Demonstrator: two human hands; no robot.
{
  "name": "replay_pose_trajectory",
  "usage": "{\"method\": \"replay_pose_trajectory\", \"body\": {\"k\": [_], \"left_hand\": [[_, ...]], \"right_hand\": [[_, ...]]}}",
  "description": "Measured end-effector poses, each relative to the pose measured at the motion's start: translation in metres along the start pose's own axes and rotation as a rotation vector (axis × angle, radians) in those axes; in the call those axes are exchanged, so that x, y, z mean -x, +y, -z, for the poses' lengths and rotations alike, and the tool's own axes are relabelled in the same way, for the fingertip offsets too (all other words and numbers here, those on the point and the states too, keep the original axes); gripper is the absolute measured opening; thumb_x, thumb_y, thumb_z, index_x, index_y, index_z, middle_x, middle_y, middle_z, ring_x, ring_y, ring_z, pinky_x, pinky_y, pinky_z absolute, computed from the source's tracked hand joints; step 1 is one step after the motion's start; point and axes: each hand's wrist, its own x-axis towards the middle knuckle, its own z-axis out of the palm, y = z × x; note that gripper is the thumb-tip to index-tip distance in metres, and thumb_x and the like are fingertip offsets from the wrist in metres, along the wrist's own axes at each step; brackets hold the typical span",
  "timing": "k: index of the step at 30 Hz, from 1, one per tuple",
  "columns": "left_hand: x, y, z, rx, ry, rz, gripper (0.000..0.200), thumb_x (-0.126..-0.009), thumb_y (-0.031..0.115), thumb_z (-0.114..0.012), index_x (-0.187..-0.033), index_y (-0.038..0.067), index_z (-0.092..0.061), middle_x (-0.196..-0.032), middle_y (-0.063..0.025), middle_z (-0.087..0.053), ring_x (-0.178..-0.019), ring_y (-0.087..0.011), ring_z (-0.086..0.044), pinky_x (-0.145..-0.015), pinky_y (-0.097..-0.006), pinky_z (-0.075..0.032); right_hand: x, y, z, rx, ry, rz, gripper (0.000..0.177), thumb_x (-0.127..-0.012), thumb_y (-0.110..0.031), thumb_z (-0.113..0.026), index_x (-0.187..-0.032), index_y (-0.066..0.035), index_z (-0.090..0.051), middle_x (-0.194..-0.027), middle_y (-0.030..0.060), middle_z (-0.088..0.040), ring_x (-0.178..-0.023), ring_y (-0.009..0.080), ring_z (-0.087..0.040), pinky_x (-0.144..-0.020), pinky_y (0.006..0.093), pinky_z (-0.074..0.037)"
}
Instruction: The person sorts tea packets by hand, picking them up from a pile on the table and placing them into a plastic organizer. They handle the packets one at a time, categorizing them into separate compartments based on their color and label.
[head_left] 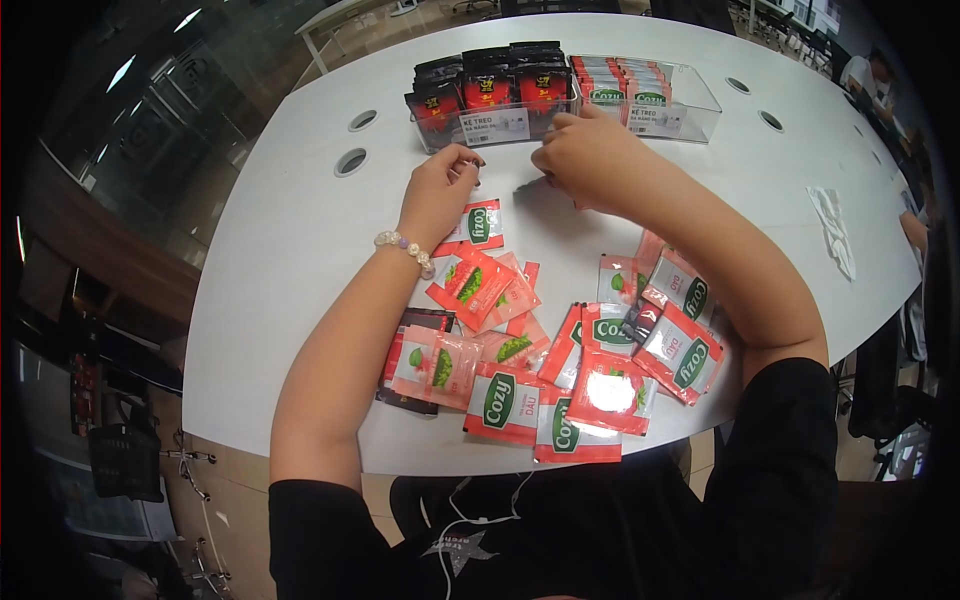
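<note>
My left hand [438, 193] rests on the table in front of the black packets, its fingers curled in with nothing visible in them. My right hand [592, 160] is closed just in front of the clear bin of Cozy sachets [690, 118]; its fingertips are hidden, so what it holds, if anything, cannot be made out. Black-and-red packets [490, 88] stand upright in another clear bin [545, 122] to the left. A Cozy sachet [482, 224] lies below my left wrist. Many more red-and-white Cozy sachets [505, 400] lie loose and overlapping between my forearms.
Dark packets [415, 408] lie partly under sachets near my left forearm. A crumpled white tissue [832, 232] lies on the white table [255, 300] to the right. Round cable holes [351, 162] are set in the tabletop. Another person [872, 82] sits at the far right.
</note>
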Motion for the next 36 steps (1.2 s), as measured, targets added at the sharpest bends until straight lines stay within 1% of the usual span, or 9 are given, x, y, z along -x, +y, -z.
{"method": "replay_pose_trajectory", "body": {"k": [4, 8, 11, 14, 18, 25, 32, 35, 36], "left_hand": [[-0.001, 0.000, 0.000, 0.002, -0.009, -0.004, 0.015, -0.086, 0.010, -0.050, -0.093, 0.003, -0.061, -0.073, -0.0041, -0.060, -0.071, -0.0087, -0.058, -0.064, -0.0234, -0.045], [0.000, 0.002, -0.002, 0.017, 0.034, -0.029, 0.014, -0.084, 0.011, -0.053, -0.091, 0.003, -0.062, -0.069, -0.0068, -0.062, -0.062, -0.0124, -0.056, -0.061, -0.0258, -0.045], [-0.003, -0.003, -0.005, 0.039, 0.019, -0.042, 0.014, -0.084, 0.011, -0.053, -0.091, 0.002, -0.062, -0.070, -0.0071, -0.062, -0.062, -0.0126, -0.056, -0.061, -0.0258, -0.045], [-0.005, -0.004, -0.003, 0.015, -0.039, -0.026, 0.014, -0.086, 0.009, -0.050, -0.094, 0.003, -0.060, -0.073, -0.0032, -0.060, -0.070, -0.0078, -0.057, -0.063, -0.0224, -0.043], [-0.005, -0.003, -0.003, 0.042, -0.047, -0.014, 0.013, -0.087, 0.009, -0.050, -0.093, 0.003, -0.060, -0.074, -0.0026, -0.060, -0.068, -0.0066, -0.055, -0.061, -0.0216, -0.043], [-0.007, -0.001, -0.004, 0.075, -0.066, 0.007, 0.014, -0.087, 0.009, -0.050, -0.095, 0.003, -0.060, -0.074, -0.0023, -0.060, -0.070, -0.0062, -0.055, -0.061, -0.0207, -0.042], [-0.006, -0.005, -0.006, 0.106, -0.054, -0.010, 0.014, -0.087, 0.008, -0.049, -0.094, 0.003, -0.060, -0.075, -0.0022, -0.060, -0.069, -0.0059, -0.054, -0.060, -0.0202, -0.041], [-0.006, -0.003, -0.004, 0.056, -0.059, -0.005, 0.014, -0.087, 0.008, -0.049, -0.094, 0.003, -0.060, -0.077, -0.0024, -0.060, -0.067, -0.0063, -0.053, -0.060, -0.0202, -0.041], [-0.006, -0.003, -0.004, 0.065, -0.058, 0.000, 0.014, -0.087, 0.008, -0.049, -0.094, 0.003, -0.060, -0.078, -0.0028, -0.061, -0.067, -0.0065, -0.053, -0.061, -0.0203, -0.041]], "right_hand": [[-0.011, 0.016, 0.010, -0.204, 0.155, -0.134, 0.012, -0.076, -0.013, -0.061, -0.087, -0.009, -0.062, -0.093, 0.0062, -0.060, -0.086, 0.0213, -0.058, -0.073, 0.0358, -0.046], [-0.015, 0.052, 0.011, -0.634, 0.633, -0.277, 0.015, -0.086, -0.005, -0.054, -0.101, -0.004, -0.052, -0.083, 0.0068, -0.061, -0.058, 0.0149, -0.060, -0.059, 0.0258, -0.047], [-0.019, 0.074, -0.022, -0.867, 0.675, -0.473, 0.019, -0.088, -0.008, -0.054, -0.106, -0.004, -0.051, -0.085, 0.0064, -0.063, -0.064, 0.0128, -0.059, -0.063, 0.0240, -0.047], [-0.026, 0.106, -0.091, -0.927, 0.527, -0.415, 0.022, -0.087, -0.007, -0.056, -0.108, -0.002, -0.050, -0.084, 0.0058, -0.063, -0.070, 0.0134, -0.060, -0.066, 0.0239, -0.047], [-0.022, 0.082, -0.058, -0.677, 0.397, -0.552, 0.035, -0.080, -0.016, -0.063, -0.112, -0.006, -0.052, -0.102, 0.0101, -0.063, -0.094, 0.0254, -0.060, -0.080, 0.0365, -0.046], [-0.024, 0.053, -0.045, -0.068, 0.653, -0.210, 0.061, -0.076, -0.025, -0.065, -0.131, -0.015, -0.040, -0.134, 0.0073, -0.042, -0.124, 0.0246, -0.039, -0.103, 0.0431, -0.028], [-0.021, 0.057, -0.063, -0.261, 0.295, -0.158, 0.061, -0.079, -0.029, -0.063, -0.131, -0.011, -0.039, -0.133, 0.0083, -0.043, -0.127, 0.0234, -0.036, -0.104, 0.0469, -0.026], [-0.018, 0.050, -0.057, -0.136, 0.534, -0.214, 0.060, -0.079, -0.023, -0.064, -0.132, -0.012, -0.039, -0.130, 0.0101, -0.046, -0.123, 0.0267, -0.041, -0.104, 0.0426, -0.029], [-0.017, 0.044, -0.047, -0.248, 0.454, -0.162, 0.057, -0.079, -0.023, -0.064, -0.130, -0.012, -0.041, -0.128, 0.0104, -0.048, -0.120, 0.0271, -0.044, -0.102, 0.0415, -0.032]]}}
